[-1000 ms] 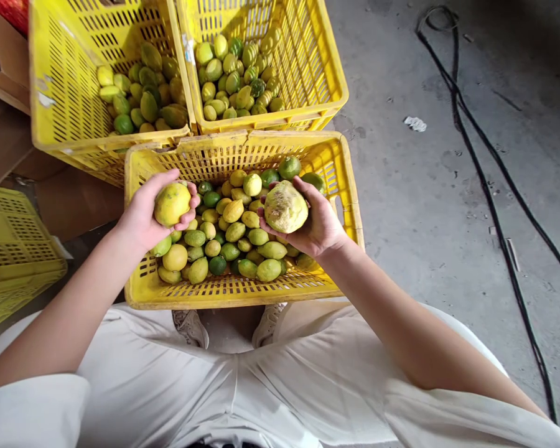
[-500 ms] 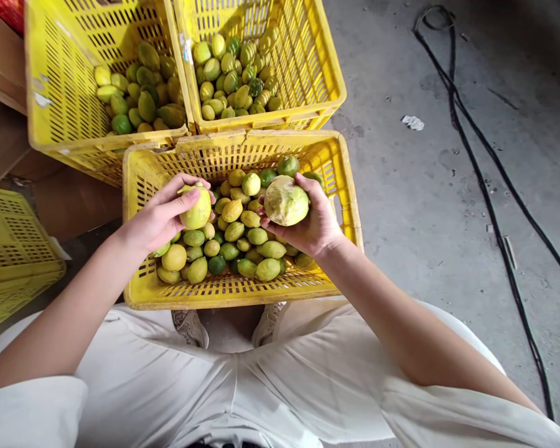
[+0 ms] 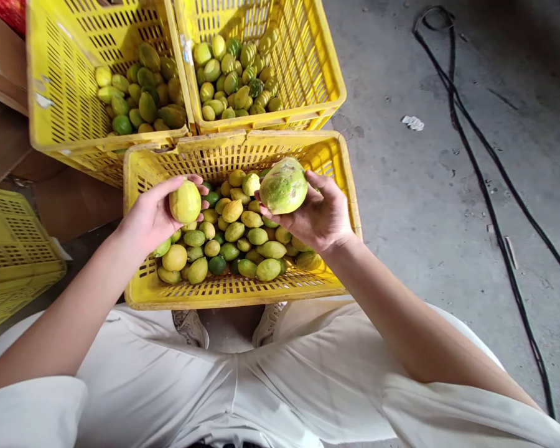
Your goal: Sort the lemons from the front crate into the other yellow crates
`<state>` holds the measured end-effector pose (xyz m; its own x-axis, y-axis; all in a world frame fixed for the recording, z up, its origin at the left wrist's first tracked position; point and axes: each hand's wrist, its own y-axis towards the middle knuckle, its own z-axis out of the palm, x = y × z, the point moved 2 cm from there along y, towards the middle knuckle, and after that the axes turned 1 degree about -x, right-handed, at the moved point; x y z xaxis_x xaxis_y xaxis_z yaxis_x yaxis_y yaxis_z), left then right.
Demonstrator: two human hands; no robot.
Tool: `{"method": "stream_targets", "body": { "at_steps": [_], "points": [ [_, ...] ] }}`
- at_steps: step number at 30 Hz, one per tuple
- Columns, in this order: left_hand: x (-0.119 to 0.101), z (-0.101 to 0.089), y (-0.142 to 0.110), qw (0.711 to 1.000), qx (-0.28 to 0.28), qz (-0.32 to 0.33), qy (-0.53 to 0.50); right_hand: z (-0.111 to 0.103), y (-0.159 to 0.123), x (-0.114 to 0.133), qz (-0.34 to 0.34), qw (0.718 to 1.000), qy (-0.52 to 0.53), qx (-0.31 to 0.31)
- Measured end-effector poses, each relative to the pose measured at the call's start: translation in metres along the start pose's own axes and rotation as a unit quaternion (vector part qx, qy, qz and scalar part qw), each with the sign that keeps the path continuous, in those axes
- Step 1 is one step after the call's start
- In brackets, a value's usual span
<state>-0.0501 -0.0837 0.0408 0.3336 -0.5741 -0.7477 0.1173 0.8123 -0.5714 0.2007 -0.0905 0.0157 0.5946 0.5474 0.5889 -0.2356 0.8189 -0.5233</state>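
Observation:
Over the left part of the near yellow crate point(image 3: 242, 302), my left hand point(image 3: 152, 214) holds a yellow-green lemon point(image 3: 185, 202) in its curled fingers. My right hand point(image 3: 324, 214) cradles a larger pale green lemon point(image 3: 284, 185) with brownish blemishes on its skin, over the crate's right side. Both fruits are held above loose lemons point(image 3: 234, 231), yellow to dark green, that lie in the crate. The undersides of the held fruits and some fingertips are hidden.
Behind stand two more yellow crates, a left one point(image 3: 51, 93) and a right one point(image 3: 308, 68), both with green and yellow lemons inside. Another yellow crate point(image 3: 18, 249) and cardboard point(image 3: 9, 56) are at left. A black cable point(image 3: 488, 205) lies on the concrete floor at right.
The larger lemon has been turned in my right hand, so a greener side shows. My left hand has rolled its lemon and shifted slightly left. The crates have stayed in place.

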Motion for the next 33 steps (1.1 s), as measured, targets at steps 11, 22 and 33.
{"method": "stream_targets", "body": {
  "at_steps": [11,22,33],
  "points": [
    [0.003,0.000,0.004,0.986,-0.093,0.042,0.134,-0.008,0.005,-0.008,0.026,0.999,0.020,-0.028],
    [0.005,0.001,0.004,0.998,-0.057,-0.039,-0.013,0.005,-0.001,0.003,0.007,0.997,0.055,-0.054],
    [0.015,0.001,0.000,0.998,-0.027,-0.032,0.040,0.003,-0.002,-0.012,0.059,0.996,-0.009,-0.067]
  ]
}}
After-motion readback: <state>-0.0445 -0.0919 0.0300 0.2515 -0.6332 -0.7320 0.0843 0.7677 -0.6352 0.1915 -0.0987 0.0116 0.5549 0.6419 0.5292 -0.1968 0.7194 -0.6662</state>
